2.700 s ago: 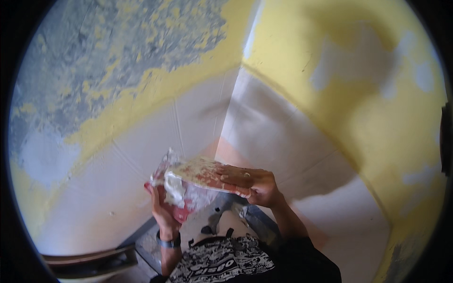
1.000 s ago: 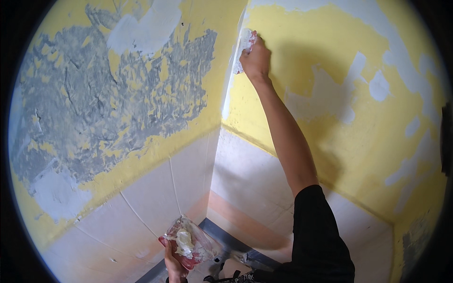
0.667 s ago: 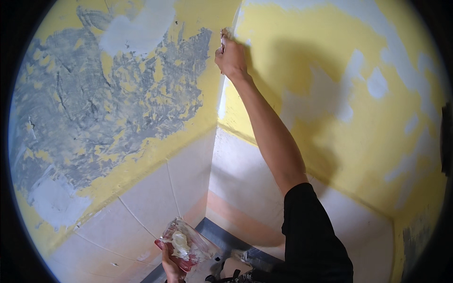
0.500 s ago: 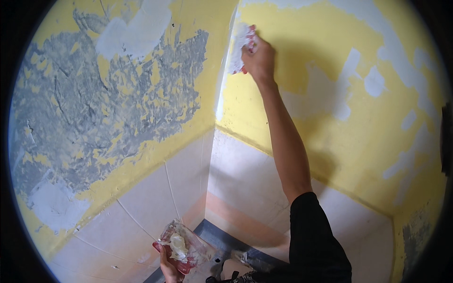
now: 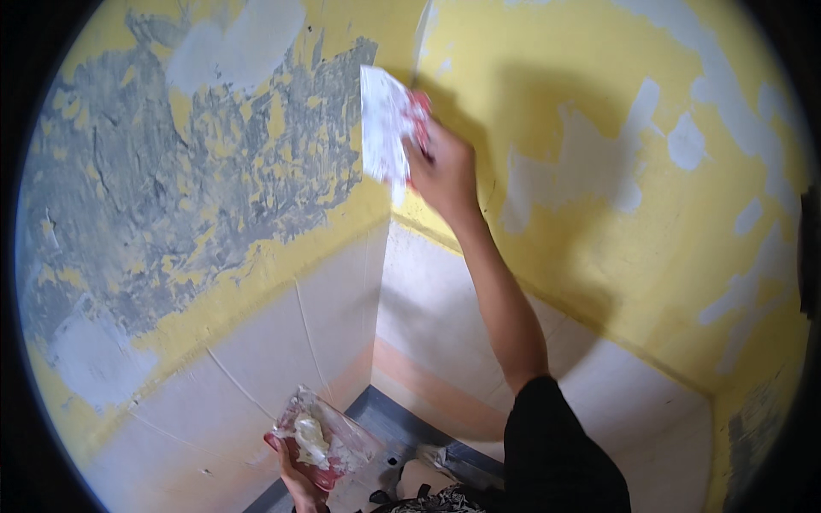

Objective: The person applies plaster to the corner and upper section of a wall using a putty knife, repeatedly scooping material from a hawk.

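My right hand grips the red handle of a wide putty knife, its blade smeared white, held by the inside corner of the two walls. Whether the blade touches either wall I cannot tell. Low in the view, my left hand is closed on the red part of a second flat scraper. A lump of white putty sits on it. Behind the right hand, the yellow wall carries several white filler patches.
The left wall has a large rough grey area with flaking yellow paint. Pale tiles with a pinkish band line the lower walls. A dark grey strip runs along the floor corner. A dark object shows at the right edge.
My right hand has moved left and down from the right wall beside the corner, and the putty knife has turned to show its broad white blade. My left hand has shifted slightly left.
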{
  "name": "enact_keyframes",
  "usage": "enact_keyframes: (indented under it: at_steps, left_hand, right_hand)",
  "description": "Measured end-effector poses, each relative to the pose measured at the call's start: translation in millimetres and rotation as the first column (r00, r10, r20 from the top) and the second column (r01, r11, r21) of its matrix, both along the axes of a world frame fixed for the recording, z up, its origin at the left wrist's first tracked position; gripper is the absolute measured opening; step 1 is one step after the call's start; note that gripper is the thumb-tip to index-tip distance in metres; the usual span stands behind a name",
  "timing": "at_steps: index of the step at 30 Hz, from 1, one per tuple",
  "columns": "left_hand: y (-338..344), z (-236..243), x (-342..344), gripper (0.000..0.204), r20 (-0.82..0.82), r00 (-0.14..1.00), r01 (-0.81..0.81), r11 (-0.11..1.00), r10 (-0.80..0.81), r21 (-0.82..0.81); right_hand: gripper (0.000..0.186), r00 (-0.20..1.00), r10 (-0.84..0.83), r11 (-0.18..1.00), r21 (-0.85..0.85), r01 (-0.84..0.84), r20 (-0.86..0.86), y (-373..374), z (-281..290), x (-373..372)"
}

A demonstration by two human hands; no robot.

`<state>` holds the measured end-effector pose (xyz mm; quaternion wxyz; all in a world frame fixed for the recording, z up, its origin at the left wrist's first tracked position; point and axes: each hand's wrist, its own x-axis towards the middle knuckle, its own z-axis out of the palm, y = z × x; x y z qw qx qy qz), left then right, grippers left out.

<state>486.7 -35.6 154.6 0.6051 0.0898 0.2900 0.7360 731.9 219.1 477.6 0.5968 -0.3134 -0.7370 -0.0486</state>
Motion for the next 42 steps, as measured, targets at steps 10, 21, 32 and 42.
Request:
enact_keyframes:
  at_steps: [10, 21, 32, 42]
  left_hand:
    - [19, 37, 29, 0.048, 0.087, 0.995, 0.049, 0.994, -0.058, 0.098]
    - [22, 23, 19, 0.050, -0.059, 0.993, 0.108, 0.990, -0.103, 0.086]
    - [30, 11, 0, 0.046, 0.057, 0.943, 0.328, 0.945, -0.327, -0.007]
    - [35, -25, -10, 0.049, -0.025, 0.928, 0.371, 0.929, -0.371, 0.003]
  right_hand:
    - [0.033, 0.826, 0.560, 0.754, -0.453, -0.476, 0.065, -207, -207, 28]
    - [0.034, 0.971, 0.218, 0.610, -0.763, -0.214, -0.097, -161, -225, 104]
    - [0.063, 0.659, 0.744, 0.124, -0.946, -0.301, -0.112, -94, -231, 63]
    - [0.063, 0.640, 0.324, 0.307, -0.562, -0.768, -0.697, -76, -176, 96]
